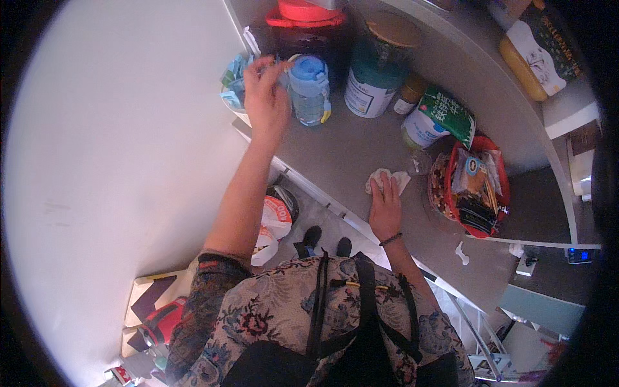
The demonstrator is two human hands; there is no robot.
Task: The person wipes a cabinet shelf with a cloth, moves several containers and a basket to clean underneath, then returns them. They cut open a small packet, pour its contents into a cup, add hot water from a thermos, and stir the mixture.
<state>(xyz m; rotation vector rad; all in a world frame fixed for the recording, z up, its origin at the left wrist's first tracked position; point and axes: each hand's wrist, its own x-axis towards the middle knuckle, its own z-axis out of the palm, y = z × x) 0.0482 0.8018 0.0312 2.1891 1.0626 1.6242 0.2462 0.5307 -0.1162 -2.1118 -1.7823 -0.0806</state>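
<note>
My left hand [267,96] is raised between a tub of small blue packets [233,99] and a light-blue water bottle [309,92]. Its fingers are apart and slightly blurred, with the index finger close to the bottle's lid; I see nothing held in it. A crumpled white cloth [400,180] lies on the grey-brown countertop [329,150], under the fingers of my right hand [385,208]. That wrist wears a dark bracelet. Behind the bottle stands a dark container with a red lid [305,19], partly hidden.
Along the back are a large green-and-white canister [370,92], a small brown jar [408,96] and a white tub [423,128] with a green packet [449,113] over it. Farther right, a red basket [505,179] holds packaged items, beside a clear tub of nuts [439,188].
</note>
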